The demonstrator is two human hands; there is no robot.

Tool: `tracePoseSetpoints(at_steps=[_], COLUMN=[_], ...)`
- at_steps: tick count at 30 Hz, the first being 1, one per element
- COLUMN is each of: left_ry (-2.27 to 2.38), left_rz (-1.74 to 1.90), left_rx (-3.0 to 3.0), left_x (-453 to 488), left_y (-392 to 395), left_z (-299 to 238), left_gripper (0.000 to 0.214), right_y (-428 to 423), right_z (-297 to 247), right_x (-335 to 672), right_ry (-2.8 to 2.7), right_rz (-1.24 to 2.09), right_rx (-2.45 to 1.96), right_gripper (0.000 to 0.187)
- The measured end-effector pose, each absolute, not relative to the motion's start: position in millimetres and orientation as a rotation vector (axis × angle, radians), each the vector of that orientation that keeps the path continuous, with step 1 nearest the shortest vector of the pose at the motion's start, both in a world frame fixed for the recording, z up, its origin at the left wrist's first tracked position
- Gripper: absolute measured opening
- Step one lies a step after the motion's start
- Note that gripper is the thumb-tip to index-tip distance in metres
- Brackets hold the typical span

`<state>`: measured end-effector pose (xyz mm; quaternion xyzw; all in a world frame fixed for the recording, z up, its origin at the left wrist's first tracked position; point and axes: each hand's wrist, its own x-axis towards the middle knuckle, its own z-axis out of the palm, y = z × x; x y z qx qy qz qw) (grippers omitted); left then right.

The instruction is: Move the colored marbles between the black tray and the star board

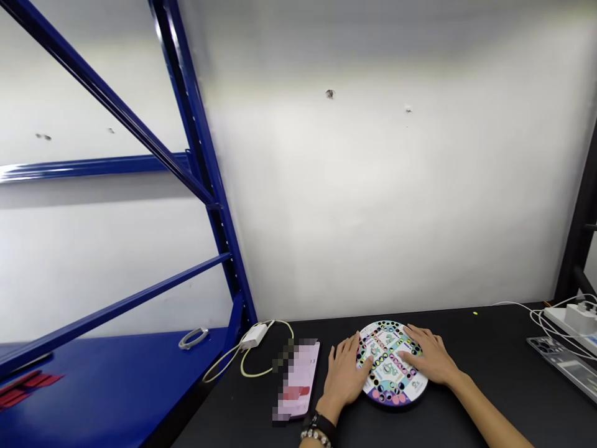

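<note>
A round board game (390,364) lies on the black tabletop, printed with a ludo-like track of coloured circles around a cross of paths. My left hand (345,373) holds its left edge, the thumb on the printed top and the fingers along the rim. At the upper right edge, my right hand (431,358) grips the same board, its thumb also reaching over the top. The undersides of both hands are hidden. A black band and a beaded bracelet (316,437) circle my left wrist.
Left of the board lies a phone (301,379) with a lit screen, near a white adapter (254,336) and its cable. To the right are another phone (564,367) and a power strip (571,323) with white cables. A blue metal rack (200,155) stands at left against the wall.
</note>
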<state>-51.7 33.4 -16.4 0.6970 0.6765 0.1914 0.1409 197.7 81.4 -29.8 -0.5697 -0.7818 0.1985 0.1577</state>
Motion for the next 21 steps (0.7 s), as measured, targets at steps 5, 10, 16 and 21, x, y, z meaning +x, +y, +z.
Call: tracePoseSetpoints(at_steps=[5,10,16,21], left_ry=[1.965,1.974,2.002,1.995], left_rz=[0.543,0.555,0.632,0.662], left_rx=[2.007,2.001,2.015,2.016], left_x=[-50.2,-49.3,-48.7,-49.3], left_y=[30.6,29.9,29.4,30.4], left_z=[-12.9,-11.7,-12.0,-13.9], left_gripper=[0.066,0.063,0.054,0.054], right_y=[82.2,80.2,76.7,76.7], right_z=[-32.9,-31.4,-27.7,-27.8], right_x=[198.3,199.0,198.1,196.9], right_ry=[-2.225,-2.194,-2.145,-2.121], right_rz=[0.56,0.567,0.554,0.551], right_rx=[-1.636,-1.628,-1.591,-1.605], right_gripper=[0.072,0.069,0.059,0.057])
